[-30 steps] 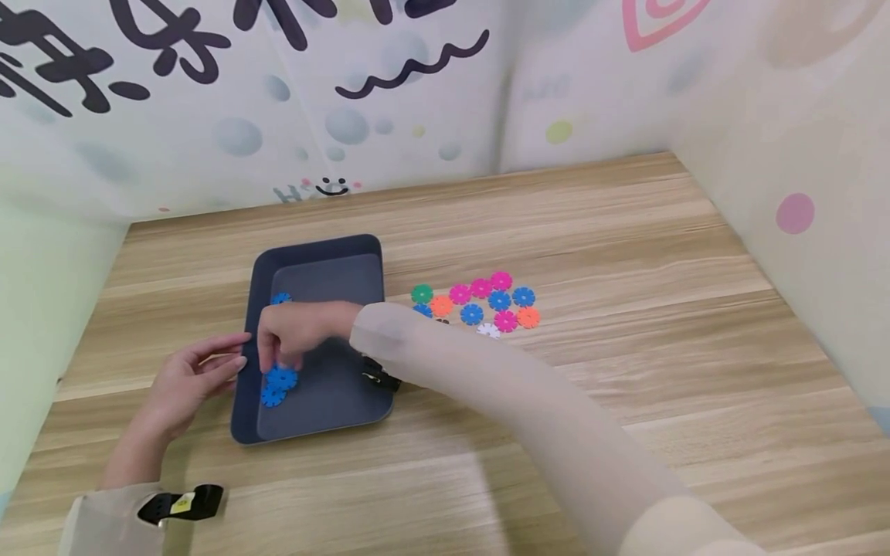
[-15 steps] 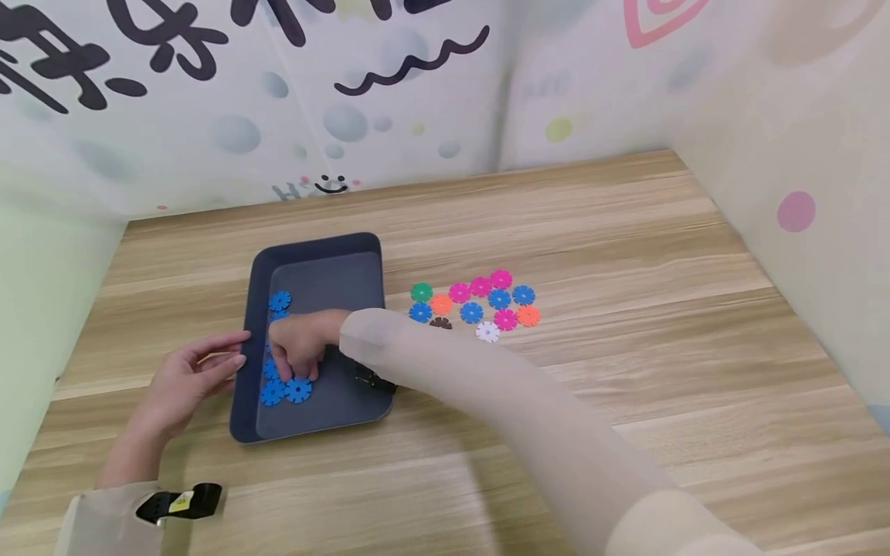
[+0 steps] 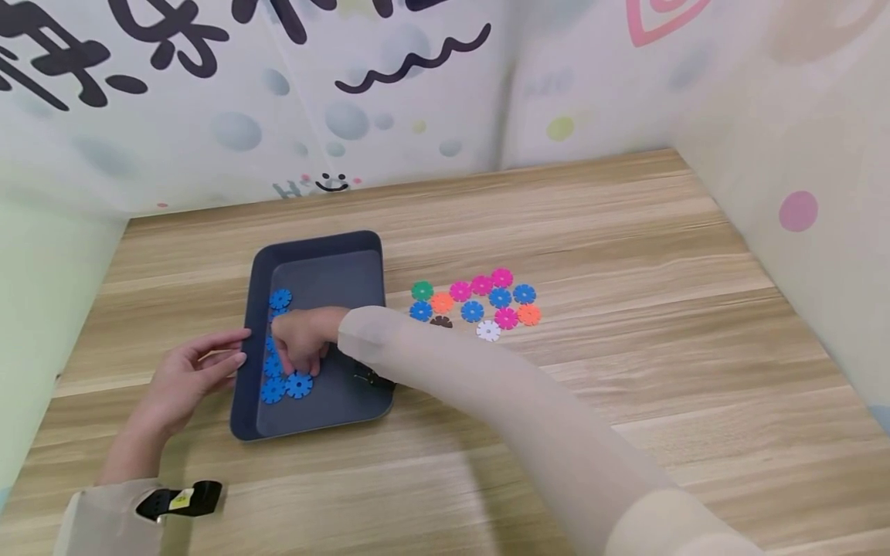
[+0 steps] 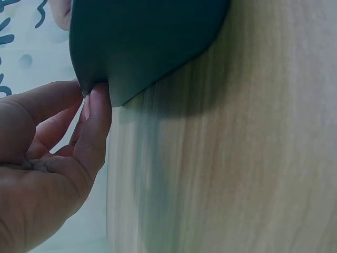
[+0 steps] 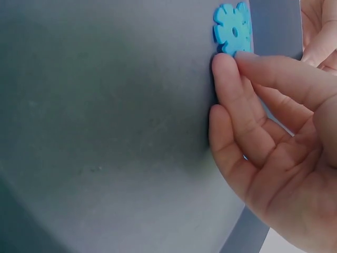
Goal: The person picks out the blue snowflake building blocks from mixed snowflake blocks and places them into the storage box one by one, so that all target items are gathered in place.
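In the head view my left hand (image 3: 181, 386) holds the left side of a dark grey tray (image 3: 323, 421). The left wrist view has that hand's thumb and fingers (image 4: 97, 121) at the tray's edge. Inside the tray, my right hand (image 3: 302, 340) pinches the edge of a blue notched disc (image 3: 299, 385) lying flat on the floor of it. Thumb and fingertip meet at this disc (image 5: 231, 31) in the right wrist view. Other blue discs (image 3: 281, 299) form a column along the tray's left wall, partly hidden behind the right hand.
Right of the tray, loose notched discs lie on the wooden table (image 3: 591, 232): green (image 3: 422, 290), orange (image 3: 529, 314), pink (image 3: 502, 278), white (image 3: 488, 330), blue (image 3: 472, 311) and brown (image 3: 441, 322). The right forearm crosses the tray's right rim. Printed walls stand behind and beside the table.
Over the past second my right hand has moved slightly right with the blue disc, which now lies beside the column rather than overlapping it. The left hand has stayed at the tray.
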`<state>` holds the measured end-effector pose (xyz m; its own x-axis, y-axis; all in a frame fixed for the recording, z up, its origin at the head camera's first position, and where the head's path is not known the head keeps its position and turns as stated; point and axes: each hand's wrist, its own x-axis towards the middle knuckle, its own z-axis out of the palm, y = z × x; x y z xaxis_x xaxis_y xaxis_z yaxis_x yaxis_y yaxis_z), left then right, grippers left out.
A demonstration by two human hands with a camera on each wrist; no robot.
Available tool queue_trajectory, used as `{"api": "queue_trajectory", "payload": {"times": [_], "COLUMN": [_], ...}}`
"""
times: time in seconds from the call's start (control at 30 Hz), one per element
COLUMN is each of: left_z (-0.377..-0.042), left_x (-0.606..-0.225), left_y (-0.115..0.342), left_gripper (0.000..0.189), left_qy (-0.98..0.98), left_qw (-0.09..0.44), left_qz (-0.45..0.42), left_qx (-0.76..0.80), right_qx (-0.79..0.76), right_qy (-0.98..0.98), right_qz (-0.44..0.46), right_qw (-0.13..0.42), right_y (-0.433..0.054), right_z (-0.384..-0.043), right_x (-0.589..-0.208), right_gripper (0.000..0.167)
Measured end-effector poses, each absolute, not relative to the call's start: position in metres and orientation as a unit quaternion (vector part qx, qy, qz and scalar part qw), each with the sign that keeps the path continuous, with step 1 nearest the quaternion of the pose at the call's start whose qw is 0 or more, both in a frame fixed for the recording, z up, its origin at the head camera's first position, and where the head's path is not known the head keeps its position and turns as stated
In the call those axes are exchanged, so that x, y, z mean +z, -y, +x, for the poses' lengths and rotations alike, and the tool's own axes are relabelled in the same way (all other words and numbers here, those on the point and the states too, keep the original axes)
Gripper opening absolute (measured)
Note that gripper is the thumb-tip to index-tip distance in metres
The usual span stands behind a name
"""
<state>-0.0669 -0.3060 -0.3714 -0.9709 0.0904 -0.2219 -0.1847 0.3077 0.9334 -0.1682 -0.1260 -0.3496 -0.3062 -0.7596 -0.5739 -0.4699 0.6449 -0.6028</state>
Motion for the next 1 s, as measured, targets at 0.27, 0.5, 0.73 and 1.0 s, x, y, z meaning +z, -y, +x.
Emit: {"api": "queue_trajectory", "payload": {"times": [0.27, 0.5, 0.73, 1.0], "left_z": [-0.066, -0.066, -0.067, -0.066], "left_x": [-0.371, -0.370, -0.369, -0.367], "left_y": [0.306, 0.305, 0.303, 0.303], "left_gripper": [0.035, 0.035, 0.034, 0.037], "left_qy": [-0.803, -0.799, -0.802, -0.820], "left_qw": [0.114, 0.113, 0.114, 0.116], "left_qz": [-0.028, -0.026, -0.024, -0.034], "left_qx": [0.584, 0.590, 0.586, 0.560], "right_qx": [-0.176, -0.206, -0.252, -0.277], "right_qy": [-0.790, -0.784, -0.758, -0.758], "right_qz": [-0.389, -0.396, -0.454, -0.497], "right_qw": [0.440, 0.431, 0.394, 0.320], "right_y": [0.124, 0.119, 0.101, 0.050], "right_z": [-0.168, -0.171, -0.182, -0.194], "right_x": [-0.349, -0.342, -0.325, -0.298], "right_gripper": [0.009, 0.008, 0.015, 0.017]}}
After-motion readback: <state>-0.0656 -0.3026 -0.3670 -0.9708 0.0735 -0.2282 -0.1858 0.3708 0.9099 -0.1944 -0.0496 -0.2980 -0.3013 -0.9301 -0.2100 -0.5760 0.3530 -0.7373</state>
